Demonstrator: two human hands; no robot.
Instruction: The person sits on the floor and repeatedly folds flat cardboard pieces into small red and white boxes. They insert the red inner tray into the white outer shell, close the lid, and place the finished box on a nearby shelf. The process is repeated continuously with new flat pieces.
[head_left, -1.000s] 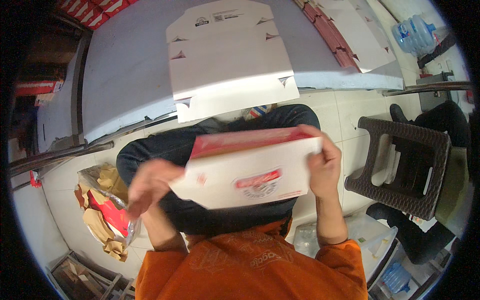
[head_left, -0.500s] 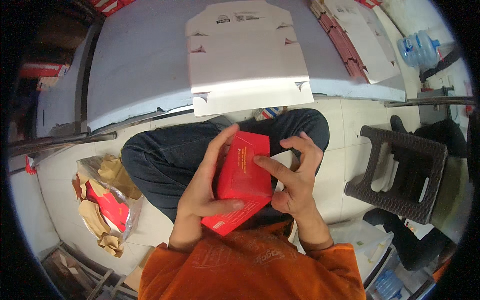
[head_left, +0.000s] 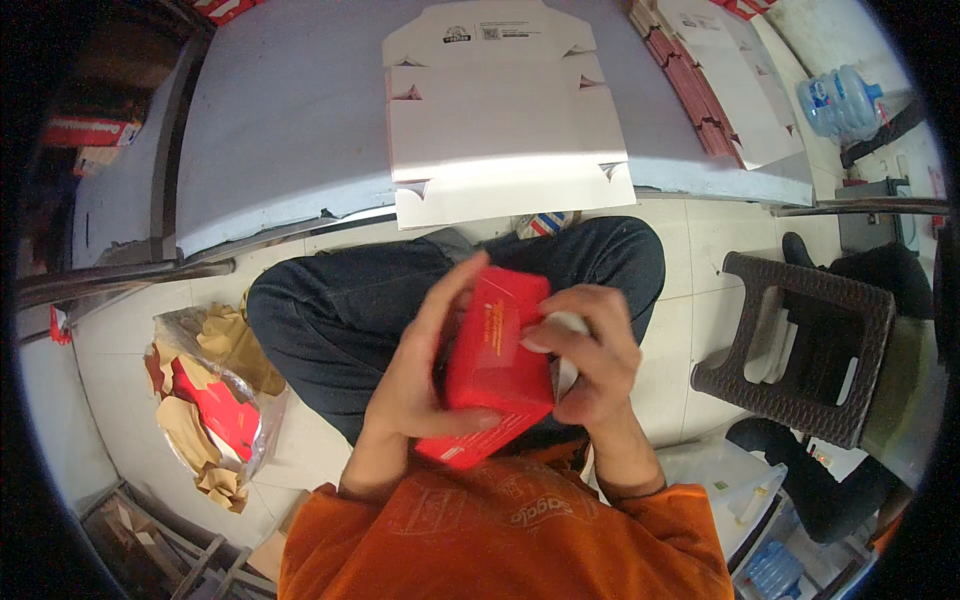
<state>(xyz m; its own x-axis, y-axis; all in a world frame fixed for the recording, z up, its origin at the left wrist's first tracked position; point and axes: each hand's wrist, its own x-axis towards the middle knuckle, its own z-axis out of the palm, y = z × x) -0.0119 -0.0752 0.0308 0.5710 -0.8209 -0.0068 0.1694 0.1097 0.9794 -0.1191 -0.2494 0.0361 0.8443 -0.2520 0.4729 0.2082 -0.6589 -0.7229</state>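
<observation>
A red folded carton box (head_left: 497, 350) with small yellow and white print is tilted above my lap. My left hand (head_left: 410, 385) is closed around its left side, with the thumb lying across the lower face. On the opposite side, my right hand (head_left: 595, 355) curls its fingers round a white piece (head_left: 568, 375) that looks like the box's inner flap. Part of that flap is hidden behind my fingers, which are somewhat smeared by motion. Beyond my knees, a flat white die-cut carton sheet (head_left: 505, 130) lies on the table, its near edge overhanging.
The grey-blue table (head_left: 290, 110) spans the far side, with a stack of folded cartons (head_left: 690, 85) at its right. A dark woven stool (head_left: 735, 345) stands right. On the floor at left sits a plastic bag of brown paper (head_left: 190, 430). A water jug (head_left: 840, 100) is far right.
My right index finger, stretched over the box's printed face before, is now drawn back and bent with the other fingers at the white flap. The box has shifted slightly right.
</observation>
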